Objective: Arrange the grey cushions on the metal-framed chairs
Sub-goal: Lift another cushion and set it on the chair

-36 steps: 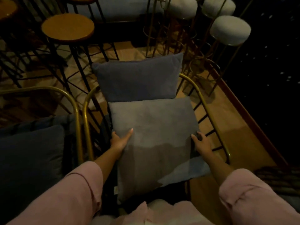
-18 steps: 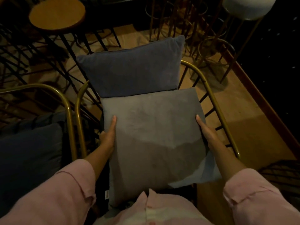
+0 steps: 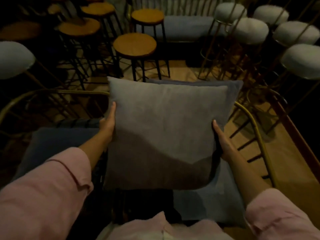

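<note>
Grey cushion [image 3: 164,129] clasped between left hand [image 3: 108,122], right hand [image 3: 222,139]

— What differs from a second ago?

— The grey cushion [image 3: 164,132] no longer lies flat on the seat; it is up off it, tilted toward the camera, covering most of the darker back cushion [image 3: 235,90].

— And the hands?

— The left hand [image 3: 108,123] and right hand [image 3: 220,138] now press flat on its side edges, not on its top face. The bluish seat cushion [image 3: 216,201] below now shows.
</note>
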